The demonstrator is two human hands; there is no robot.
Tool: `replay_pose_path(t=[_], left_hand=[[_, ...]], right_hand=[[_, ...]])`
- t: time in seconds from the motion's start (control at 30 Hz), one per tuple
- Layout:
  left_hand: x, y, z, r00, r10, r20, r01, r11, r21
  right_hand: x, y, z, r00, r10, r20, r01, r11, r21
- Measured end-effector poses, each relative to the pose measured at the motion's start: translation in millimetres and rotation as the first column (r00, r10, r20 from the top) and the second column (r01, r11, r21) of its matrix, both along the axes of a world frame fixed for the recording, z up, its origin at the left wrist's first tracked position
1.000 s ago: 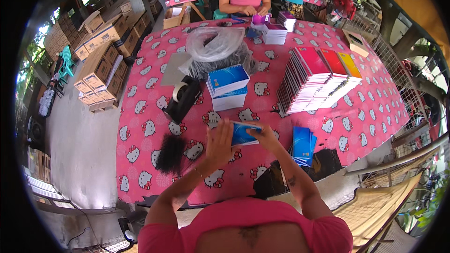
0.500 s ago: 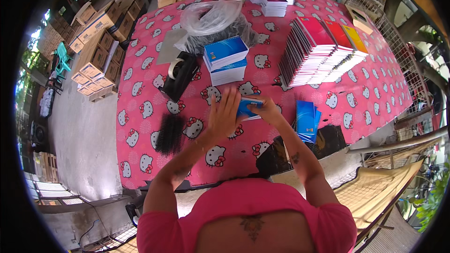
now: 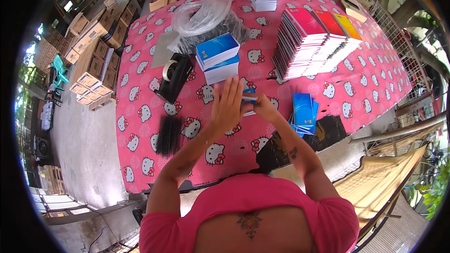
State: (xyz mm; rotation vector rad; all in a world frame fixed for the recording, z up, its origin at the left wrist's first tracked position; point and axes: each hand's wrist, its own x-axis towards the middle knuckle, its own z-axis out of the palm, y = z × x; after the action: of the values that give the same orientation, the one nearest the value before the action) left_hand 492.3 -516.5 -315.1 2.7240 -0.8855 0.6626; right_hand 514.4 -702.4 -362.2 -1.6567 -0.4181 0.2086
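My left hand is flat with its fingers stretched out, beside a small blue-covered notebook. The right hand pinches that notebook by its near right side. My left hand hides part of it. Just beyond stands a stack of blue notebooks with white page edges. Left of my hands lies a bunch of black binding coils. To the right, several blue spiral notebooks form a small loose pile.
A black tape dispenser and a clear plastic bag with black contents sit at far left. Tall red and yellow spiral notebook stacks stand at far right. Across the pink tablecloth, a person handles purple notebooks. Cartons stand beyond the left edge.
The view has shifted slightly. The notebook in my right hand is now tilted, with its edge more toward me. My left hand has moved a little away and stays flat.
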Motion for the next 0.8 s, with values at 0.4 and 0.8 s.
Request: replay_pose_path(t=[0.4, 0.8], left_hand=[[0.2, 3.4, 3.4, 0.998, -0.059, 0.033, 0.061, 0.995, -0.078], [10.2, 4.9, 4.8, 1.000, -0.017, 0.022, 0.017, 1.000, 0.006]], right_hand=[[5.7, 4.8, 18.8, 1.000, -0.016, 0.004, 0.016, 0.999, -0.035], [4.6, 6.7, 15.4, 0.996, -0.031, 0.084, 0.032, 0.999, -0.013]])
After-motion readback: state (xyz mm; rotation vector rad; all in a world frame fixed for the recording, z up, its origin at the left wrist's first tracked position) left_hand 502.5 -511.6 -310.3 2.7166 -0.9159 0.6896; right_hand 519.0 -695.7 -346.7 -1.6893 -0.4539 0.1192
